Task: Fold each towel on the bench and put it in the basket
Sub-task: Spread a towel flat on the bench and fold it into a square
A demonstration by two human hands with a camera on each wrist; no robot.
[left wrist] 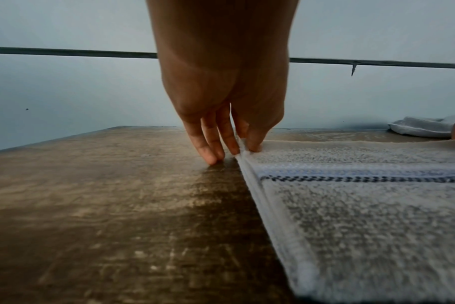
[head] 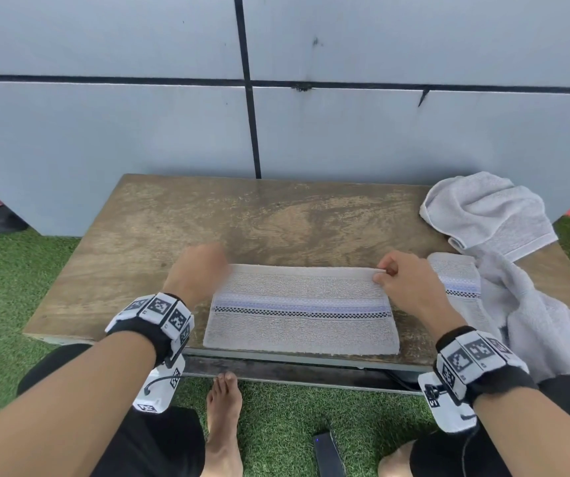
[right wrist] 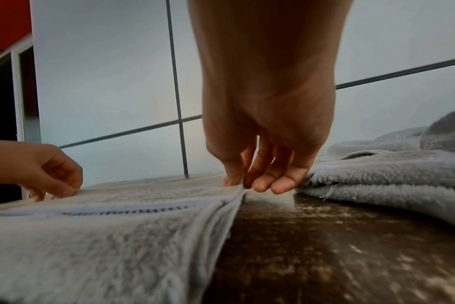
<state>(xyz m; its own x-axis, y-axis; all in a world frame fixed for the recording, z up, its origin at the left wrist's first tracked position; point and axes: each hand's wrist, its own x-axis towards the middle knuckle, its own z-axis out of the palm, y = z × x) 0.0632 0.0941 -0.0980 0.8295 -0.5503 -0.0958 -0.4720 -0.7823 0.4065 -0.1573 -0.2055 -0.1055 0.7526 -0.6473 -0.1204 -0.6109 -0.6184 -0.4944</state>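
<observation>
Both hands' grip pinches folded towel (head: 302,309) corners on worn wooden bench (head: 228,215); grey panelled wall (head: 104,125).

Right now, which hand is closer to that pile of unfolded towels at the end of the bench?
Right. The right hand pinches the striped towel's corner beside the pile; the left hand pinches the opposite corner.

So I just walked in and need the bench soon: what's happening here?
A person is folding a striped towel flat on the bench. The left hand and right hand each pinch a far corner of it. Unfolded towels lie heaped at the right. No basket is in view.
</observation>
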